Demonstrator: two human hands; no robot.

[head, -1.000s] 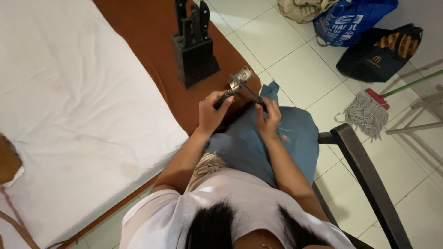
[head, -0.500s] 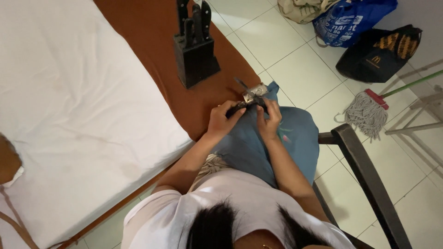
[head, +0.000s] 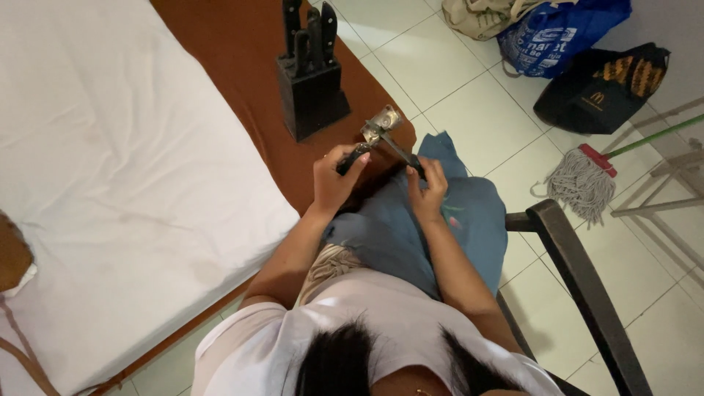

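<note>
Both hands grip a hinged metal can opener [head: 383,132] with two black handles spread apart: left hand [head: 334,180] on one, right hand [head: 427,187] on the other, above the brown bed edge [head: 249,66]. Nearby, a black knife block [head: 312,92] holds black-handled knives [head: 308,26].

Silver-headed, black-handled can opener [head: 381,139], black knife block [head: 312,88], brown mattress cover [head: 242,51], white sheet [head: 110,147], blue cloth [head: 411,227], red-headed grey mop [head: 587,180]
</note>
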